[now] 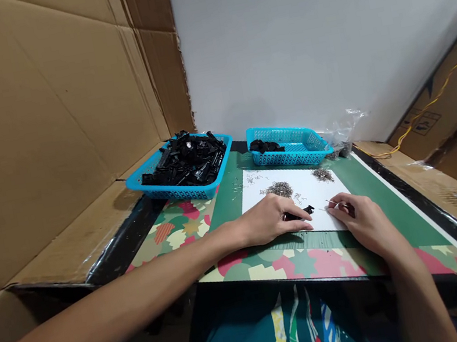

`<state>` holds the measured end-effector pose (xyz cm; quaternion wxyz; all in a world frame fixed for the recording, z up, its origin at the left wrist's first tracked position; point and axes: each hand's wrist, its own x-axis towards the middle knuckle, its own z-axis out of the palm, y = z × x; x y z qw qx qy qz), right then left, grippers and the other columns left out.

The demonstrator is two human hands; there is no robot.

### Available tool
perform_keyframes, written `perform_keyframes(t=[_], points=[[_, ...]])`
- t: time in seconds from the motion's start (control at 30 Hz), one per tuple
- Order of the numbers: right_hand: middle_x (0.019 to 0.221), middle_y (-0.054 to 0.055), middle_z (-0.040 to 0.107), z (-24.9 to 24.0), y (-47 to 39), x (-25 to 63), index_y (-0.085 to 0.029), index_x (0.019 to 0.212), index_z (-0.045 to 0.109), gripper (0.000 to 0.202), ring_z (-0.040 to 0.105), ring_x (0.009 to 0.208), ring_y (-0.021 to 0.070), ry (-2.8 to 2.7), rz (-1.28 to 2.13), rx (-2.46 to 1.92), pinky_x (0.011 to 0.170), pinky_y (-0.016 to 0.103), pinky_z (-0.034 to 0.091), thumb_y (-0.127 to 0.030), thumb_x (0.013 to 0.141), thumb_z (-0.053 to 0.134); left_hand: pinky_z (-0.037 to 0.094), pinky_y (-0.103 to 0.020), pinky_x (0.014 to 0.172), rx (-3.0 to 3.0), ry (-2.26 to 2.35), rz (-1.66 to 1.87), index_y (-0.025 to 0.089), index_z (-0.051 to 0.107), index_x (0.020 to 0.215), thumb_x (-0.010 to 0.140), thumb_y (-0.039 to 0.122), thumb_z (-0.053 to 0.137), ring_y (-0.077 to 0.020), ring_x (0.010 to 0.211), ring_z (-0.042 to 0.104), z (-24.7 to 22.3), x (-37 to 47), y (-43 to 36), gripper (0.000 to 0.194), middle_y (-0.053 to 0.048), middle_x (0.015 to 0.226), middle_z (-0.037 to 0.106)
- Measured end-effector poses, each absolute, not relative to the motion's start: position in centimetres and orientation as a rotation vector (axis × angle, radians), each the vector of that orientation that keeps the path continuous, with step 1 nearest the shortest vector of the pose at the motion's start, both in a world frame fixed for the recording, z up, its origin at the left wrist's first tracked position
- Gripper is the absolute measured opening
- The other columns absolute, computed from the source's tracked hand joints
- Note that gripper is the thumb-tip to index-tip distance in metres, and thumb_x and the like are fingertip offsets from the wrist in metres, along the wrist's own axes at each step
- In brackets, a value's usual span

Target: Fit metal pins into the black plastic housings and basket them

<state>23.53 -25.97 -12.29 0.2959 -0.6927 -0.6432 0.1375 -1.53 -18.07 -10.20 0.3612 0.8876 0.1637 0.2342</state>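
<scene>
My left hand (273, 219) rests low over the white sheet (254, 193), its thumb and fingers closed round a small black plastic part (309, 209) whose end sticks out to the right. To the right of it, my right hand (355, 213) pinches a thin metal tool (332, 202), its tip pointing left towards the black part with a gap between them. Behind my left hand lies a heap of tiny metal pieces (279, 189). A second metal heap (323, 174) sits at the sheet's back right.
A blue basket (179, 192) piled with black parts stands at the back left. Another blue basket (297, 157) holds a few black parts. Beside it lies a clear plastic bag (343, 133). Cardboard (43, 97) walls the left side; a yellow cord (415, 123) runs at right.
</scene>
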Motion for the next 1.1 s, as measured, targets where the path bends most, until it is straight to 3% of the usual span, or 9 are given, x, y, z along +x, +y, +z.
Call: perform_keyframes(t=[0.13,0.27,0.37,0.5,0.67,0.93,1.1], points=[[0.083,0.005,0.068,-12.5,-26.6,23.7,-0.021,0.089,0.066,0.027,0.057,0.075,0.0217,-1.73,0.499,-1.73,0.069,0.033,0.041,-0.046,0.095,0.057,0.045,-0.026,0.071,2.291,0.412,0.556,0.021,0.086,0.11,0.094,0.037,0.078,-0.0155,0.077,0.062,-10.1,-1.6,-18.0,0.024,-0.007,0.089,0.074],[0.079,0.001,0.059,-12.2,-27.4,23.2,-0.021,0.089,0.062,0.029,0.05,0.071,0.0186,-1.687,0.564,-1.538,0.064,0.03,0.039,-0.048,0.099,0.059,0.04,-0.025,0.066,2.24,0.479,0.606,0.018,0.085,0.108,0.093,0.034,0.076,-0.013,0.071,0.055,-9.9,-1.4,-17.9,0.024,-0.006,0.086,0.07],[0.081,0.001,0.057,-11.8,-28.0,22.3,-0.022,0.092,0.064,0.024,0.047,0.072,0.0178,-1.655,0.531,-1.389,0.066,0.031,0.038,-0.044,0.1,0.063,0.035,-0.025,0.061,2.103,0.525,0.614,0.015,0.085,0.106,0.093,0.037,0.075,-0.0119,0.066,0.049,-9.7,-1.1,-17.9,0.027,-0.004,0.077,0.068],[0.084,0.002,0.059,-11.5,-28.4,21.0,-0.023,0.095,0.068,0.014,0.046,0.076,0.0184,-1.643,0.508,-1.243,0.07,0.032,0.038,-0.036,0.101,0.067,0.038,-0.024,0.063,1.878,0.451,0.621,0.013,0.082,0.106,0.094,0.041,0.074,-0.0121,0.071,0.053,-9.3,-0.6,-18.5,0.031,-0.005,0.083,0.07],[0.081,0.0,0.056,-11.1,-28.6,20.1,-0.025,0.096,0.07,0.008,0.047,0.076,0.0176,-1.681,0.477,-1.166,0.071,0.032,0.038,-0.029,0.101,0.067,0.027,-0.023,0.048,1.623,0.439,0.421,0.014,0.072,0.105,0.096,0.06,0.065,-0.0093,0.053,0.036,-8.6,-0.6,-19.4,0.048,0.006,0.061,0.043],[0.079,-0.001,0.054,-11.0,-28.7,19.4,-0.024,0.097,0.071,0.008,0.048,0.074,0.0163,-1.714,0.336,-1.188,0.069,0.031,0.038,-0.026,0.102,0.065,0.029,-0.023,0.049,1.584,0.394,0.358,0.016,0.067,0.109,0.092,0.061,0.071,-0.0096,0.054,0.038,-8.9,-1.0,-19.1,0.048,0.006,0.064,0.043],[0.086,0.0,0.065,-11.1,-28.8,19.2,-0.025,0.102,0.073,0.01,0.052,0.075,0.0161,-1.653,0.362,-1.221,0.069,0.03,0.041,-0.028,0.102,0.063,0.024,-0.023,0.047,1.542,0.445,0.445,0.016,0.066,0.103,0.085,0.063,0.078,-0.0087,0.051,0.034,-9.0,-0.8,-19.2,0.051,0.008,0.06,0.04]])
